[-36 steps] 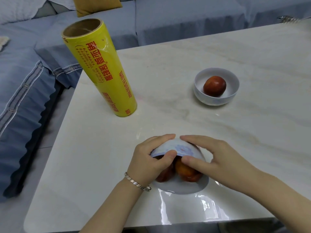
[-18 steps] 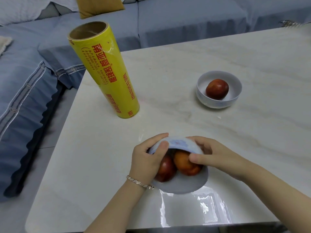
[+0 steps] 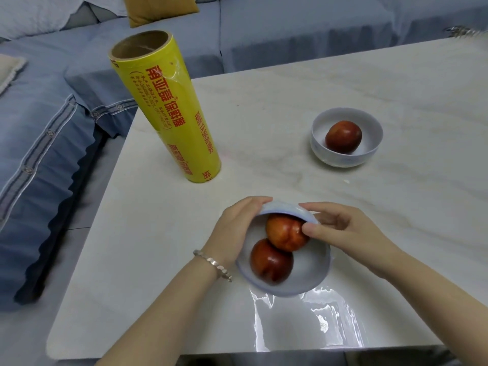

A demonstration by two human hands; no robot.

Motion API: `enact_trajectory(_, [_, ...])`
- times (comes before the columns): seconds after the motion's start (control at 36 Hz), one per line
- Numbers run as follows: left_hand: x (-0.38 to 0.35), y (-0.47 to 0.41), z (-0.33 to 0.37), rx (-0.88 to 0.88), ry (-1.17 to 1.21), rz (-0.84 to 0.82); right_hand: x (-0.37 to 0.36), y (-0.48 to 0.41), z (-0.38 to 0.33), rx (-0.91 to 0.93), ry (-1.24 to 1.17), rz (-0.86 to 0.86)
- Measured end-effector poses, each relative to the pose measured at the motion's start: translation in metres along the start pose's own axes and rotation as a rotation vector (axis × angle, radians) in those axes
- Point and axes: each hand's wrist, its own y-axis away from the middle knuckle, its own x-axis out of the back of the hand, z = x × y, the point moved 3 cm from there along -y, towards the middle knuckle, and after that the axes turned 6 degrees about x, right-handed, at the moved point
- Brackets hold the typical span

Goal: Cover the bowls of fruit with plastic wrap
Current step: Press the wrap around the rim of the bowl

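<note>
Bowl (image 3: 303,281) tilted between both hands

Yellow wrap roll (image 3: 169,112) with red lettering; 2 white bowls (image 3: 311,276) of red-orange fruit (image 3: 272,261); grey-veined white table (image 3: 290,88).

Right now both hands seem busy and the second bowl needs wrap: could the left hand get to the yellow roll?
Probably yes: the left hand must release the tilted bowl; bare table separates it from the roll.
</note>
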Motion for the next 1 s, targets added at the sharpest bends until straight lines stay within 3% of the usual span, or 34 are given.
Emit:
enact_trajectory(0.22, [-0.006, 0.005, -0.002, -0.052, -0.050, 0.117, 0.001, -0.010, -0.036, 0.095, 0.244, 0.001])
enact_trajectory(0.39, [-0.011, 0.010, -0.002, -0.059, -0.073, 0.152, 0.004, -0.025, -0.057, 0.037, 0.547, -0.160])
enact_trajectory(0.56, [-0.013, 0.012, 0.000, -0.042, -0.099, 0.181, -0.001, -0.027, -0.065, -0.045, 0.696, -0.296])
enact_trajectory(0.75, [-0.013, 0.014, -0.001, -0.048, -0.107, 0.168, -0.004, -0.026, -0.064, -0.122, 0.712, -0.381])
enact_trajectory(1.0, [-0.011, 0.016, -0.001, -0.050, -0.126, 0.158, 0.005, -0.037, -0.070, -0.072, 0.608, -0.248])
